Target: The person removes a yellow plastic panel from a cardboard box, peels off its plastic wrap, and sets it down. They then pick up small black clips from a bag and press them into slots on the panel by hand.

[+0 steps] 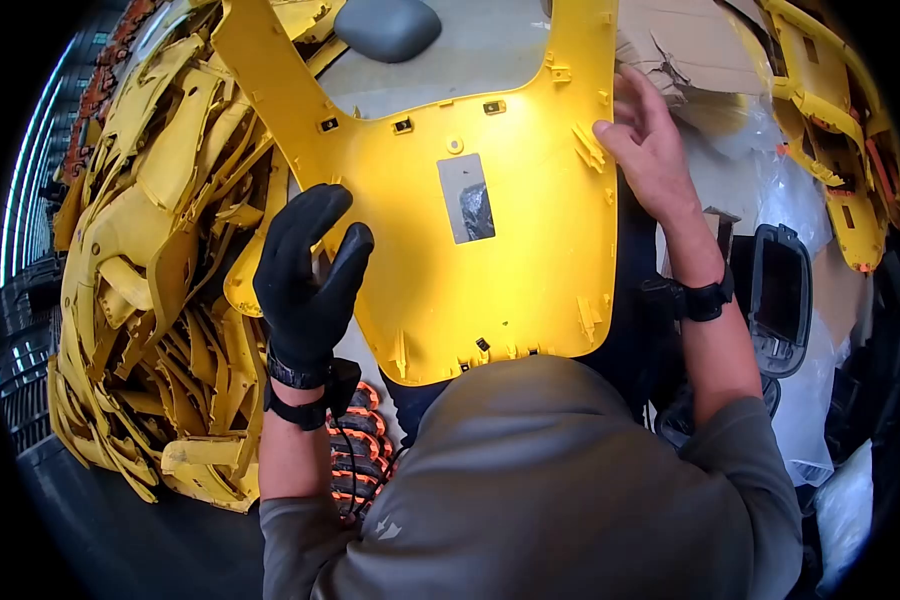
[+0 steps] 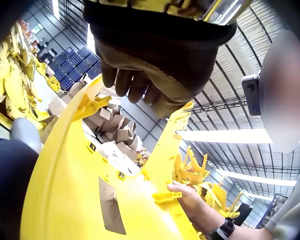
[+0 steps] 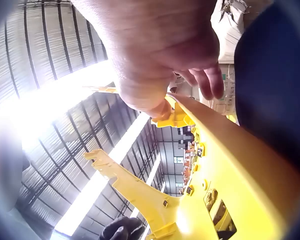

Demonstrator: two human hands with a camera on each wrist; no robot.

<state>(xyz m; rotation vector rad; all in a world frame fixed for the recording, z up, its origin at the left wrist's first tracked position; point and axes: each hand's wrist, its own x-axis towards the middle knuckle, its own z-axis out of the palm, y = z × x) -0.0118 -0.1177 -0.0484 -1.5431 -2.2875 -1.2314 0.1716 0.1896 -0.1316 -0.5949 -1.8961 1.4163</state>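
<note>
A large yellow plastic panel (image 1: 410, 220) with two upright arms and a rectangular cutout lies across the person's lap in the head view. The bare right hand (image 1: 650, 150) holds its right edge, thumb on the inner face near a ribbed tab; the right wrist view shows this thumb (image 3: 152, 107) against a yellow tab. The black-gloved left hand (image 1: 310, 270) is beside the panel's left edge, fingers loosely bent, thumb apart, gripping nothing visible. In the left wrist view the gloved hand (image 2: 150, 75) hangs above the panel (image 2: 80, 170). Small dark clips sit along the panel's edges.
A tall heap of yellow panels (image 1: 160, 230) stands at the left. More yellow parts (image 1: 840, 130) lie at the upper right, near cardboard (image 1: 690, 50) and clear plastic wrap (image 1: 790, 200). A grey rounded piece (image 1: 388, 28) is beyond the panel; orange-and-black items (image 1: 360, 440) are below left.
</note>
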